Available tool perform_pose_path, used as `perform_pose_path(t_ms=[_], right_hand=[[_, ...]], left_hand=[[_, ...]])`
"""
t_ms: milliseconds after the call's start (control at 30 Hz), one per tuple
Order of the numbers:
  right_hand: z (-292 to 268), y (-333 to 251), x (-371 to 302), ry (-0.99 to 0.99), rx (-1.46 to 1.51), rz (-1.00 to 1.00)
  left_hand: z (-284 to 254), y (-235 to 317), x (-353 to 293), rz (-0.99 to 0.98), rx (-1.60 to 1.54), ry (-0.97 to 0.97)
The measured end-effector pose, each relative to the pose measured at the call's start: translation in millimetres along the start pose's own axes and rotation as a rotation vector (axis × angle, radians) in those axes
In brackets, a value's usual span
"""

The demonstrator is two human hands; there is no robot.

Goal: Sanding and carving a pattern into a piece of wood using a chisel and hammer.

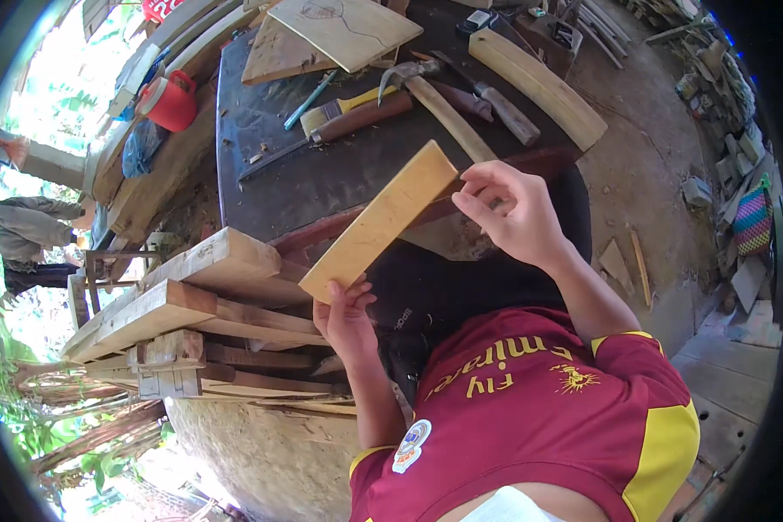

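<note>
**woodnewb:** What's going on at the bench (322, 178) here?

**sawdust_joe:** The person is holding a pale wooden slat (380, 221) up in front of them, tilted, low end toward their left and high end toward their right. The left hand (346, 320) is gripping the lower end from underneath, fingers curling up around the edge. The right hand (511, 211) is pinching the upper end, so that grip is closing on the slat too, fingertips touching the wood.

**woodnewb:** So the slat isn't lying on anything?

**sawdust_joe:** Nope, it's hanging in the air over the near edge of the dark bench, between both hands. Behind it a hammer (435, 100), a paintbrush (339, 109) and a chisel (496, 100) are lying on the bench, well apart from the slat. A long curved piece of wood (539, 87) is sitting further to the right. Over on the left a pile of rough planks (183, 313) is stacking up, and a red jug (170, 102) is sitting beyond that.
</note>
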State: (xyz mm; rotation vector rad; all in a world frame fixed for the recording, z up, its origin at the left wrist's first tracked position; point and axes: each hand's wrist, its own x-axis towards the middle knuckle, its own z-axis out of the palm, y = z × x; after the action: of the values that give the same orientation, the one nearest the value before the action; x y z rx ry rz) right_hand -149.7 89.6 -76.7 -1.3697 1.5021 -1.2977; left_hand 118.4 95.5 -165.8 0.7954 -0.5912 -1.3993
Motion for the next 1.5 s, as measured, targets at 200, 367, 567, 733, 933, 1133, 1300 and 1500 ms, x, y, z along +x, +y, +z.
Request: perform_pose_path(t_ms=[200, 367, 567, 733, 933, 1133, 1300, 1500], right_hand=[[-25, 3, 21, 0.150, -0.333, -0.282], [-37, 18, 26, 0.151, -0.523, -0.354], [-46, 24, 37, 0.133, -0.462, -0.362], [-63, 10, 88, 0.244, -0.721, -0.511], [-51, 44, 130, 0.027, -0.914, -0.330], [-59, 21, 134, 0.044, -0.913, -0.335], [-68, -8, 111, 0.222, -0.704, -0.327], [-22, -8, 22, -0.039, 0.284, -0.003]], left_hand=[[-3, 3, -11, -0.101, -0.113, 0.133], [9, -1, -15, -0.094, 0.006, 0.190], [26, -3, 7, -0.091, 0.288, 0.132], [38, -11, 34, -0.127, 0.406, 0.198], [60, -14, 41, -0.140, 0.515, 0.142], [55, -23, 23, -0.088, 0.434, 0.115], [55, -15, 17, 0.028, 0.434, 0.105], [40, -17, 12, 0.209, 0.572, 0.111]])
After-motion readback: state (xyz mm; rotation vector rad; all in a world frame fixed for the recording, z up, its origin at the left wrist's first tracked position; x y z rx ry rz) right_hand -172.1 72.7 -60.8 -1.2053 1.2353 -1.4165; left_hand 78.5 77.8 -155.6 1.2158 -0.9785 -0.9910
